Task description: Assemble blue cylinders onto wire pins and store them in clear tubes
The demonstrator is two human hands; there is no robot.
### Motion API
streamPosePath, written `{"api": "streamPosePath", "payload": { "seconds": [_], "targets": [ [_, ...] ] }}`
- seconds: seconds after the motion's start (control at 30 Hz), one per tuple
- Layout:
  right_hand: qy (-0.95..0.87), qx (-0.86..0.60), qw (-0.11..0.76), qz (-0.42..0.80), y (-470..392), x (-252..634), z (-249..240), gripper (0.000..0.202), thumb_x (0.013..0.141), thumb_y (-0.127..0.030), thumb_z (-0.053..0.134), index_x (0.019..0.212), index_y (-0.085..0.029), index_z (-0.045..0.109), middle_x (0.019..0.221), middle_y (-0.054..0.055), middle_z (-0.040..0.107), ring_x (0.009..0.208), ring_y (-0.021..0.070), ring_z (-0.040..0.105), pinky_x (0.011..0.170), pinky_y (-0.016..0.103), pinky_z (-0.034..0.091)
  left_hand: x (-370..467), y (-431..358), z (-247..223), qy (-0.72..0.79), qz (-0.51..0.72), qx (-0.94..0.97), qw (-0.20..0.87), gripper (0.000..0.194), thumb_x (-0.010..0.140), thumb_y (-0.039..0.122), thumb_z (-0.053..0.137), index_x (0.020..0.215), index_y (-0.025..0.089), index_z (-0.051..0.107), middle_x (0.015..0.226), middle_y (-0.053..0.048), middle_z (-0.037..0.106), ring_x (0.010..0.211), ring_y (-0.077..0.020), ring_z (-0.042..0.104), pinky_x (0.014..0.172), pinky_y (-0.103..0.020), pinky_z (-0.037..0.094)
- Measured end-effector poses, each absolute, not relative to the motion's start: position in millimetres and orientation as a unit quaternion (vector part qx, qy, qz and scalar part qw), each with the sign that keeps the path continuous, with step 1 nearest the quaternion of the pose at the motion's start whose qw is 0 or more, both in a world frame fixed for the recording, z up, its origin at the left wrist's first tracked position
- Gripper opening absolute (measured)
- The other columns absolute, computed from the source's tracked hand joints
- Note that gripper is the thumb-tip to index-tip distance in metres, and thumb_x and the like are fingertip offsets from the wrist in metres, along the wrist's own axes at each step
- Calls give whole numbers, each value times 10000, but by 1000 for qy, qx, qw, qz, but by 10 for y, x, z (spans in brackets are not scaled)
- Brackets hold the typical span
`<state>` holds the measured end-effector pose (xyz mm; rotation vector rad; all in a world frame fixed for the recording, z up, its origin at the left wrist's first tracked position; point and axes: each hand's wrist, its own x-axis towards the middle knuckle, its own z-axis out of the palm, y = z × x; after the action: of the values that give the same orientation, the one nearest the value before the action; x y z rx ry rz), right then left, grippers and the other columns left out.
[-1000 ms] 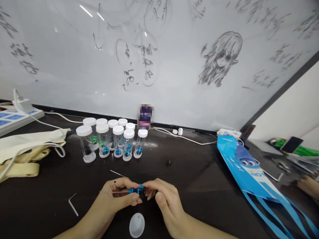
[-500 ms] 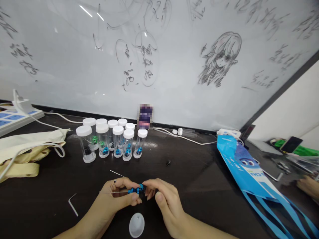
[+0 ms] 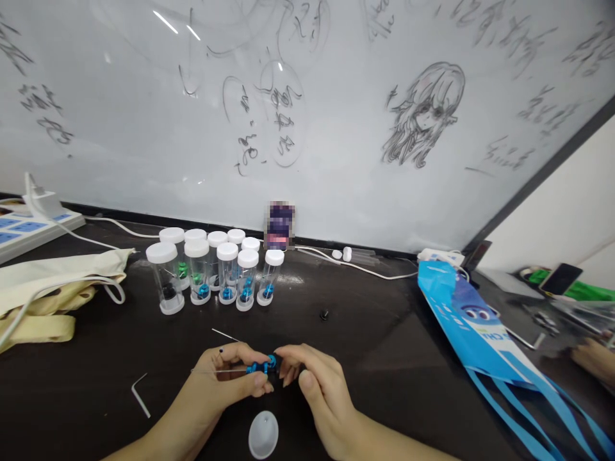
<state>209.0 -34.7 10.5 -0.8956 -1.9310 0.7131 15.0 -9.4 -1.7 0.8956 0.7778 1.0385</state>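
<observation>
My left hand (image 3: 225, 379) pinches a small blue and black part (image 3: 259, 368) between thumb and fingers, and a thin metal rod sticks out of it to the left. Close against the right end of that part are the curled fingertips of my right hand (image 3: 319, 390); what they grip there is too small to tell. A white oval cap or dish (image 3: 263, 435) lies on the dark table just below my hands. To the left rests an L-shaped hex key (image 3: 141, 400). Beyond my hands is a small black piece (image 3: 324, 315).
Several clear tubes with white lids (image 3: 196, 272) stand behind my hands. Cream cloth (image 3: 57, 278) and a power strip (image 3: 38, 227) are at left. A blue bag (image 3: 461, 320) lies at right, near another person's hand (image 3: 596, 360). A whiteboard (image 3: 336, 128) rises behind.
</observation>
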Motion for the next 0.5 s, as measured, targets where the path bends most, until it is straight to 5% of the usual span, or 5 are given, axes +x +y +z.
{"api": "streamPosePath", "payload": {
  "seconds": [0.5],
  "targets": [
    [-777,-362,429,286,-346,2093,105,437,1029,-467,298,1182,-207,614,872,58,653,793,193,618,774,343,470,167,-111,-10,356,477,400,697,178,574,231,875,697,181,757,607,-9,735,567,-150,670,588,-233,508]
  ]
}}
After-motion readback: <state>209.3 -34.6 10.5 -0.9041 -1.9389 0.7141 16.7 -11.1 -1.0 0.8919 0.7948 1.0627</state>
